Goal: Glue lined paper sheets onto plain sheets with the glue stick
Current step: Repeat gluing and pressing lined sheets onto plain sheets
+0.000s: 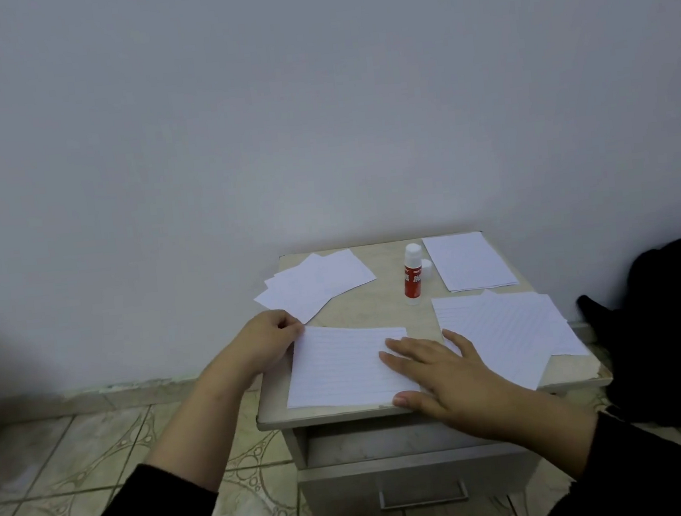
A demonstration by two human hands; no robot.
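Item: lined sheet (347, 365), flat at the table's (381, 308) front edge. Left hand (265, 340) pinches its far-left corner with curled fingers; right hand (441, 366) presses it, fingers straight and spread. Likely thin, light, limp, easily creased; best held at corners. Glue stick (412, 273) upright, uncapped, near the back edge, between paper stacks.

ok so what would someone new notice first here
Probably the two hands on the lined sheet at the table's front edge: the right hand flat on it, the left hand pinching its far left corner. Next, the red glue stick, upright and uncapped, behind it.
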